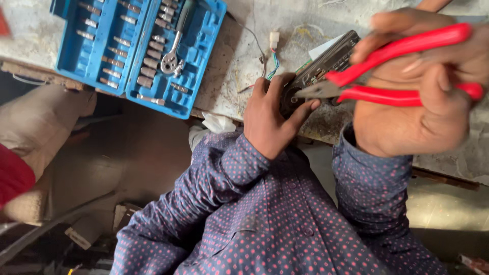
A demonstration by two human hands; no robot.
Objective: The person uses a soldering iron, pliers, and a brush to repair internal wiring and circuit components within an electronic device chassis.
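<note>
My right hand (423,97) grips red-handled needle-nose pliers (387,71), raised close to the camera, with the metal tip pointing left toward a black electronic unit (328,61). My left hand (272,114) holds the near end of that black unit against the worn bench edge. The plier tip sits just above my left fingers. Coloured wires with a small white connector (274,39) trail from the unit's far side.
An open blue socket set case (201,56) with a ratchet (170,58) and several bits lies on the stained bench (239,71) at upper left. A beige cushioned seat (41,122) and a red object (12,175) are at the left, with floor clutter below.
</note>
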